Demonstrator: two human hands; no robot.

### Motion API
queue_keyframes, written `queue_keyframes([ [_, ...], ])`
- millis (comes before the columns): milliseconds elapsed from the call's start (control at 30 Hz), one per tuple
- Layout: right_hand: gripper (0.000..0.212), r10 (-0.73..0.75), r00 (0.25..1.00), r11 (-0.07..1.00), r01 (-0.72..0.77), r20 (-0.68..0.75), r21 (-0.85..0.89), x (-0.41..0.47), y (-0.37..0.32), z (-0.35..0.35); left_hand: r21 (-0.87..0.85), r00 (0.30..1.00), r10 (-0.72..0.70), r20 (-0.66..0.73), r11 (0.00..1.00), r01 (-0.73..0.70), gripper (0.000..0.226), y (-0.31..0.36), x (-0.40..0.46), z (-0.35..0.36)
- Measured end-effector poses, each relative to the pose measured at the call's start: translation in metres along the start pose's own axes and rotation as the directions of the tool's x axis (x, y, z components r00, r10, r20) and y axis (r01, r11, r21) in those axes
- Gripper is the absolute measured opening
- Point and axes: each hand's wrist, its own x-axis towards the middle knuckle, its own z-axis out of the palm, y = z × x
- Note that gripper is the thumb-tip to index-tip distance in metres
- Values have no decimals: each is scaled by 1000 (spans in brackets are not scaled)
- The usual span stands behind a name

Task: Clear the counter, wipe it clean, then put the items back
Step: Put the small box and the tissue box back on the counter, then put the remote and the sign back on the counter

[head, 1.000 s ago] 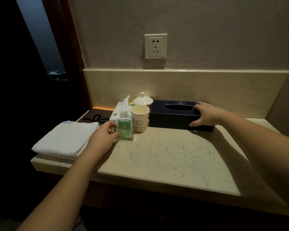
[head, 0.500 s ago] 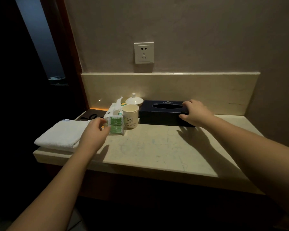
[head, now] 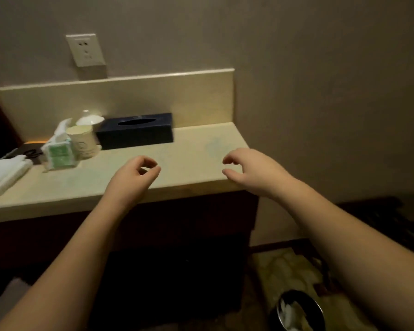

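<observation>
On the pale marble counter (head: 191, 149) a dark blue tissue box (head: 135, 130) stands against the backsplash. Left of it are a cream cup with a smiley (head: 83, 142), a white lidded pot (head: 90, 120) behind it, and a green-and-white tissue pack (head: 58, 151). A folded white towel (head: 3, 173) lies at the left end. My left hand (head: 134, 177) hovers over the counter's front edge, fingers loosely curled, holding nothing. My right hand (head: 251, 170) hangs over the right front corner, also loosely curled and empty. Both hands are apart from every item.
A wall socket (head: 86, 50) sits above the backsplash. A dark tray (head: 26, 150) lies behind the towel. On the floor at lower right stands a dark bin (head: 296, 311) with white paper in it. The wall closes off the counter's right end.
My left hand let go of the tissue pack and my right hand left the tissue box. Both drew back to the counter's front edge. The view swung to the right.
</observation>
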Motion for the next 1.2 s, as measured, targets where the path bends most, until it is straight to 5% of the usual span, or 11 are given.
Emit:
queue_keyframes([
  [167,37,276,961,959,-276,6,64,-128,73,-8,-133,981,63,183,990,-39,16,71,-49,97],
  [400,40,657,754,749,-654,2,103,-287,172,-23,-132,901,233,367,971,-197,15,156,-93,249],
  [633,38,876,481,481,-871,-25,100,-423,248,-41,-226,639,391,662,917,-328,20,253,-133,376],
  [900,41,981,188,190,-980,-45,62,-518,336,-73,-312,346,451,822,867,-388,18,363,-161,523],
  [1200,37,999,-12,-7,-992,-39,129,-564,484,-132,-358,173,485,857,803,-476,19,490,-133,682],
])
